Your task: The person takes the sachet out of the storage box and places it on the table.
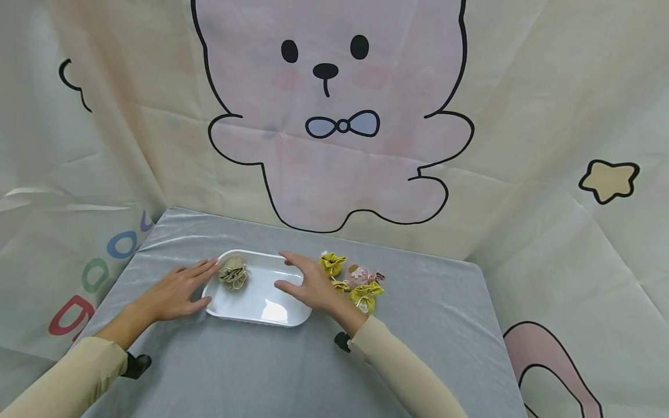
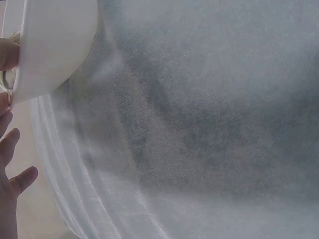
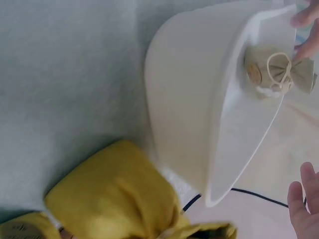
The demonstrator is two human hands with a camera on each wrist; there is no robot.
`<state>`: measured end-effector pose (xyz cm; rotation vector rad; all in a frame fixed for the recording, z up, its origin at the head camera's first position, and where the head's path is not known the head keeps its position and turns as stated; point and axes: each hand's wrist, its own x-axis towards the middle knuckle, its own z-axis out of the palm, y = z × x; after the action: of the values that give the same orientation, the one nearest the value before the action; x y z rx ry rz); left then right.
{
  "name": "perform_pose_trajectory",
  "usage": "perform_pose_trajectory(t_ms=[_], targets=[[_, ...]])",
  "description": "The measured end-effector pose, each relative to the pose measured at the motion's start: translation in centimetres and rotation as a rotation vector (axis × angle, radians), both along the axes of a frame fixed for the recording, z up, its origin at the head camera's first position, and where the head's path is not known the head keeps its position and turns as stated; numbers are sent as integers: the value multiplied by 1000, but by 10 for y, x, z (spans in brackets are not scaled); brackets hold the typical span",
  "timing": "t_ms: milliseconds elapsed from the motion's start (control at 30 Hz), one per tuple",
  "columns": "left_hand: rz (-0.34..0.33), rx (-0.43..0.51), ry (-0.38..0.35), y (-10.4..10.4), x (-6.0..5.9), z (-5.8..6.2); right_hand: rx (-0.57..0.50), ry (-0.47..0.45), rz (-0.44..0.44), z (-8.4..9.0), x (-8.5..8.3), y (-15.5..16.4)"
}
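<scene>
White tray sits on grey tablecloth, roughly centre of the table, long side facing the person. Left hand rests at the tray's left end, fingers straight and spread, fingertips at the rim near the beige pouch; not gripping anything, just touching the edge. Right hand is at the tray's right end, fingers extended over the rim, thumb on the near side; loose contact, no clenching, nothing held. Beige pouch lies inside the tray at its left end, drawstring top gathered, close to the left fingertips; right wrist view shows it against the tray's inner wall with a tan cord loop on it and a fingertip right beside it. Just right of the tray, outside it, is a cluster of small pouches on the cloth: one yellow pouch at the far side, a pink pouch beside it, another yellow pouch nearer, partly behind the right hand. Right wrist view has a yellow pouch touching or nearly touching the tray's outer wall. Left wrist view is mostly grey cloth, with the tray's corner top left and fingers straight at the frame edge. Backdrop is a printed cartoon bear curtain.
</scene>
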<state>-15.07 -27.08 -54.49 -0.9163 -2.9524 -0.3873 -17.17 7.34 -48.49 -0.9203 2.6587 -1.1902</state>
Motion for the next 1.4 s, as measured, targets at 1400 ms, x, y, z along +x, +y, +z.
perform_pose_trajectory(t_ms=[1400], targets=[[9, -11, -32, -2, -3, -1, 160, -8, 76, -23, -22, -94]])
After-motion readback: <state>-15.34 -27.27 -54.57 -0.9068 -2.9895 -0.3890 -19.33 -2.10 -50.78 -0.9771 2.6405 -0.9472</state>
